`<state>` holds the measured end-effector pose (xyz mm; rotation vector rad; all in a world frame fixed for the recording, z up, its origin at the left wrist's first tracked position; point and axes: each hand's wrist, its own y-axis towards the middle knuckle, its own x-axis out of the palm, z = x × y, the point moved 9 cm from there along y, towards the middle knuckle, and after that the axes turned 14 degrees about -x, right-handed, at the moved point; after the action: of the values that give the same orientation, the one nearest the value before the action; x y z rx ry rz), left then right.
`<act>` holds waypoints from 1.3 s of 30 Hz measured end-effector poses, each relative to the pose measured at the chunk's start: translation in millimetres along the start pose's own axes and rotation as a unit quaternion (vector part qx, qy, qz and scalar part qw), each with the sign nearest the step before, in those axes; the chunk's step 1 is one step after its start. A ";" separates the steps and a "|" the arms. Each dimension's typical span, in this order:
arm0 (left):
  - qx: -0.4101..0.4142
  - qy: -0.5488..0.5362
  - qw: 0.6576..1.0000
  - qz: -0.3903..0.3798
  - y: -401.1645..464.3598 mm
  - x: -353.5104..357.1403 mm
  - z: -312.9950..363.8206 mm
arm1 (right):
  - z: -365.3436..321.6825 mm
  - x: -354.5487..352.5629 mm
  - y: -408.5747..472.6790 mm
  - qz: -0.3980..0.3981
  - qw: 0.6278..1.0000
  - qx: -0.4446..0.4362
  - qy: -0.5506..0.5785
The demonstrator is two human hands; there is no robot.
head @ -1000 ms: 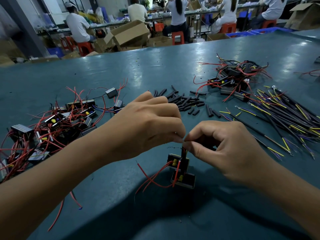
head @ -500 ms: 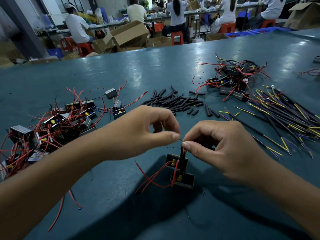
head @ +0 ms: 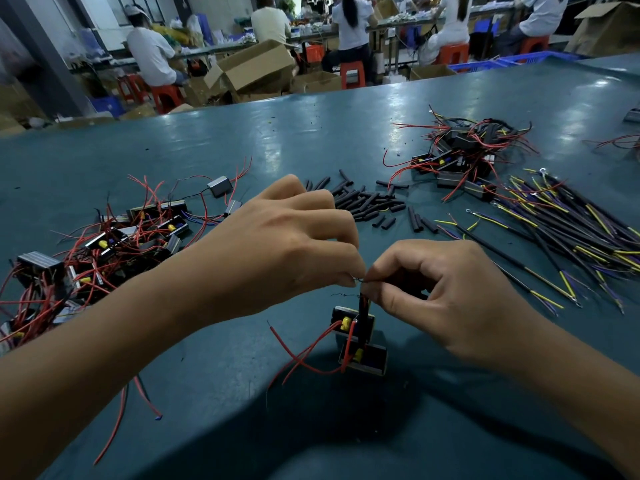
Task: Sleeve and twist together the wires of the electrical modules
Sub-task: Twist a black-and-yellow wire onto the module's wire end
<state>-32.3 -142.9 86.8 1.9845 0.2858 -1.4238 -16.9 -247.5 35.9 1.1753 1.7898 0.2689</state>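
From the head camera I see my left hand [head: 287, 251] at centre frame, knuckles up, fingers curled, pinching the bare wire ends [head: 360, 280]. My right hand [head: 446, 299] meets it from the right, thumb and forefinger pinching the same wires. Two modules [head: 360, 341] hang just below, above the table [head: 207, 140].

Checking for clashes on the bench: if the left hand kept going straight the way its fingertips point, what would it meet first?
The left hand points rightward at the right hand; their fingertips almost meet, both pinching the thin bare wire ends. It would meet those ends, then the right hand's fingertips. Depth looks matched, though one view cannot confirm it.
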 end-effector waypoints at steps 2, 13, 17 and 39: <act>0.006 0.005 1.000 0.005 -1.1 -0.6 0.8 | 0.1 0.2 -0.2 0.001 1.000 -0.001 -0.001; -0.396 -0.406 0.781 -0.262 -13.8 60.4 -38.7 | -5.6 2.3 2.0 -0.006 1.000 -0.015 -0.004; -0.333 -0.372 0.833 -0.240 -7.2 50.3 -33.4 | -3.6 0.7 0.5 -0.002 1.000 -0.010 -0.003; -0.011 -0.013 0.999 -0.030 4.4 3.8 3.6 | -2.1 -0.4 0.6 -0.004 1.000 -0.010 -0.015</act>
<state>-31.3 -149.3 84.4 1.9542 0.3501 -1.4758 -18.2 -246.9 37.6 1.1514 1.7626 0.2631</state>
